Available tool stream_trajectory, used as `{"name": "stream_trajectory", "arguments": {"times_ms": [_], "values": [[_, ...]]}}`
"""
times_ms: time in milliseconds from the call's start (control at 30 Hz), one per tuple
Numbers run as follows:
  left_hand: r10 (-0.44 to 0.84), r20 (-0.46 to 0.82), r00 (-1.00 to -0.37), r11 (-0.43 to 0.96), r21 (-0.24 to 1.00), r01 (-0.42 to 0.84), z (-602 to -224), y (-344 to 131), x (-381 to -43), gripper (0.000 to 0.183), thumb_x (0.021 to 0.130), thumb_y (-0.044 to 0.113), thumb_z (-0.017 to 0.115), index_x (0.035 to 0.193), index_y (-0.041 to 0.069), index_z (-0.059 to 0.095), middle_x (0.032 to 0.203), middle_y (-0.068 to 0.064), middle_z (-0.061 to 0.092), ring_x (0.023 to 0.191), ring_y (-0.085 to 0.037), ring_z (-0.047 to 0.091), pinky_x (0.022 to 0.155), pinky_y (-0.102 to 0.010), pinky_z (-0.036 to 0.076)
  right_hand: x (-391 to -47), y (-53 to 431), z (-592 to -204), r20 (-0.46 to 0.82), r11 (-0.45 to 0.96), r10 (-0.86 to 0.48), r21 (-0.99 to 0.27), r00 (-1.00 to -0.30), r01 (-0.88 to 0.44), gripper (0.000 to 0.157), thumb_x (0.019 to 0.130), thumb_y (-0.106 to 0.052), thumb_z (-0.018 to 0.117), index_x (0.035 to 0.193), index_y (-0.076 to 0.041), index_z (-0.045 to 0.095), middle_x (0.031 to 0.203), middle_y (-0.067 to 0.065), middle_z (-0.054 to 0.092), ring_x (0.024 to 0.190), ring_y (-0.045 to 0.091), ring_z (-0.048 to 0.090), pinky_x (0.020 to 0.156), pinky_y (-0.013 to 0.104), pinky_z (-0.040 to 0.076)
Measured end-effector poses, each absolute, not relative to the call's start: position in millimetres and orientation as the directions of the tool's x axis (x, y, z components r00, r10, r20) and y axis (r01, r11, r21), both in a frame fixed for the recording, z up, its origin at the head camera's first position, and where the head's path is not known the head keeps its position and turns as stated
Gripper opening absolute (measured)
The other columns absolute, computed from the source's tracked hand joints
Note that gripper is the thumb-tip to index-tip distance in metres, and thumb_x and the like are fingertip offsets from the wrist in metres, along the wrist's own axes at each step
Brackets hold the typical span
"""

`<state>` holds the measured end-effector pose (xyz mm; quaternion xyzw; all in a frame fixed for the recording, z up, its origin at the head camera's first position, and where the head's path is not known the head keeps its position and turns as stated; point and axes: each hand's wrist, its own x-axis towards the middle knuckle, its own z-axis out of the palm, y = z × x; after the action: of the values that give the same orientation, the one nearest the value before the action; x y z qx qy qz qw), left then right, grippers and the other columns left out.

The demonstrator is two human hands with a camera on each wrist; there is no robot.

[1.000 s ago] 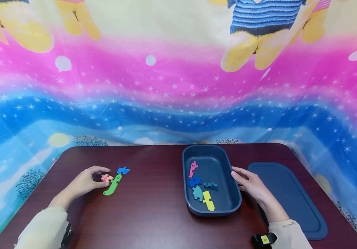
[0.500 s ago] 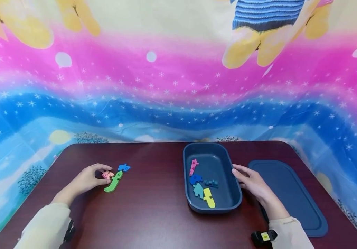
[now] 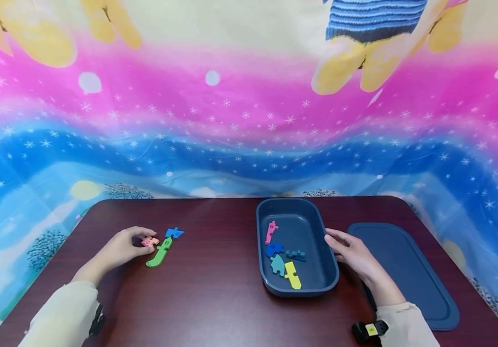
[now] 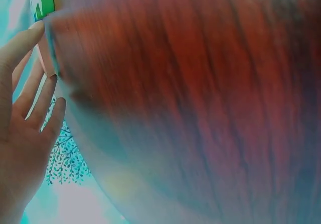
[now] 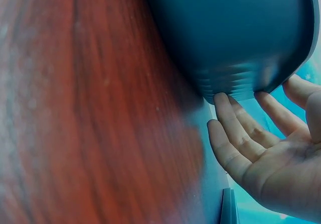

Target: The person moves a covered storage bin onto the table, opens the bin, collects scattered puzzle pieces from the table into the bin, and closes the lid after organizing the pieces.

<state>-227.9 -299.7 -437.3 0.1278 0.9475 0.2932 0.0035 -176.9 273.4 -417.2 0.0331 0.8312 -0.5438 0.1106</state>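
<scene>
Fingers of the right hand [image 3: 355, 255], nearly straight, are touching the side of the box [image 3: 309, 291]. Toward the left edge of the table [image 3: 205, 299], the left hand [image 3: 120, 249] is pinching the salmon piece [image 3: 150, 242] just beside the green piece [image 3: 161, 253]; the blue piece [image 3: 173, 233] is lying beyond. Keeping the salmon piece flat is probably helping its tabs line up. Against a second ago, the arrangement is staying nearly unchanged.
</scene>
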Motion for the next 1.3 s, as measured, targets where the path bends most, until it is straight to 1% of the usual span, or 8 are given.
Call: {"name": "stream_trajectory", "arguments": {"times_ms": [167, 367, 467, 600, 733, 867, 1100, 1300], "values": [[0.239, 0.113, -0.964, 0.809, 0.526, 0.263, -432, -297, -224, 0.036, 0.083, 0.024, 0.082, 0.115, 0.011, 0.071, 0.111, -0.005, 0.065, 0.099, -0.025, 0.061, 0.084, -0.05, 0.049, -177, 273, -418, -0.225, 0.411, -0.069, -0.894, -0.972, 0.178, 0.071, 0.1, -0.048, 0.053, 0.153, -0.005, 0.034, 0.145, 0.027, 0.044, 0.125, 0.039, 0.053, 0.097, 0.048, 0.049], [0.243, 0.129, -0.961, 0.809, 0.52, 0.274, -424, -290, -224, 0.032, 0.083, 0.025, 0.081, 0.112, 0.014, 0.072, 0.106, -0.001, 0.065, 0.096, -0.023, 0.061, 0.082, -0.047, 0.05, -177, 273, -418, -0.226, 0.416, -0.067, -0.892, -0.972, 0.179, 0.07, 0.101, -0.047, 0.053, 0.154, -0.005, 0.033, 0.146, 0.028, 0.044, 0.125, 0.04, 0.053, 0.097, 0.048, 0.049], [0.24, 0.121, -0.963, 0.808, 0.525, 0.267, -422, -287, -225, 0.031, 0.083, 0.024, 0.081, 0.111, 0.014, 0.073, 0.106, -0.001, 0.066, 0.097, -0.024, 0.062, 0.083, -0.047, 0.05, -178, 274, -418, -0.228, 0.417, -0.066, -0.891, -0.971, 0.181, 0.07, 0.101, -0.047, 0.053, 0.154, -0.005, 0.033, 0.146, 0.028, 0.044, 0.126, 0.04, 0.052, 0.097, 0.048, 0.049], [0.247, 0.108, -0.963, 0.803, 0.533, 0.265, -419, -284, -225, 0.033, 0.082, 0.024, 0.082, 0.112, 0.012, 0.073, 0.107, -0.004, 0.067, 0.099, -0.027, 0.063, 0.084, -0.05, 0.052, -179, 274, -418, -0.222, 0.415, -0.069, -0.893, -0.973, 0.174, 0.07, 0.101, -0.047, 0.053, 0.154, -0.005, 0.034, 0.146, 0.027, 0.044, 0.126, 0.04, 0.052, 0.098, 0.048, 0.049], [0.249, 0.106, -0.963, 0.8, 0.537, 0.266, -415, -280, -225, 0.034, 0.082, 0.023, 0.082, 0.113, 0.012, 0.072, 0.109, -0.005, 0.067, 0.1, -0.027, 0.063, 0.084, -0.05, 0.053, -180, 274, -417, -0.214, 0.416, -0.075, -0.894, -0.974, 0.165, 0.072, 0.1, -0.049, 0.053, 0.154, -0.006, 0.033, 0.146, 0.027, 0.044, 0.126, 0.04, 0.052, 0.098, 0.048, 0.049], [0.256, 0.103, -0.961, 0.798, 0.539, 0.27, -412, -275, -226, 0.036, 0.083, 0.024, 0.082, 0.115, 0.013, 0.072, 0.108, -0.003, 0.068, 0.1, -0.025, 0.063, 0.084, -0.048, 0.052, -180, 275, -417, -0.214, 0.422, -0.074, -0.892, -0.974, 0.164, 0.074, 0.099, -0.051, 0.053, 0.154, -0.006, 0.033, 0.145, 0.027, 0.044, 0.126, 0.04, 0.052, 0.097, 0.048, 0.049], [0.278, 0.135, -0.951, 0.789, 0.533, 0.306, -409, -271, -227, 0.036, 0.084, 0.025, 0.081, 0.116, 0.012, 0.072, 0.109, -0.003, 0.067, 0.104, -0.029, 0.062, 0.088, -0.053, 0.05, -179, 275, -418, -0.225, 0.418, -0.071, -0.891, -0.972, 0.176, 0.074, 0.099, -0.051, 0.053, 0.154, -0.006, 0.033, 0.145, 0.026, 0.045, 0.126, 0.039, 0.052, 0.098, 0.048, 0.049], [0.28, 0.131, -0.951, 0.784, 0.541, 0.306, -410, -267, -227, 0.034, 0.085, 0.025, 0.08, 0.116, 0.013, 0.072, 0.113, -0.004, 0.066, 0.106, -0.029, 0.061, 0.089, -0.054, 0.05, -177, 274, -421, -0.22, 0.423, -0.067, -0.89, -0.973, 0.172, 0.073, 0.1, -0.05, 0.052, 0.154, -0.005, 0.033, 0.143, 0.027, 0.046, 0.124, 0.039, 0.054, 0.097, 0.049, 0.049]]}}
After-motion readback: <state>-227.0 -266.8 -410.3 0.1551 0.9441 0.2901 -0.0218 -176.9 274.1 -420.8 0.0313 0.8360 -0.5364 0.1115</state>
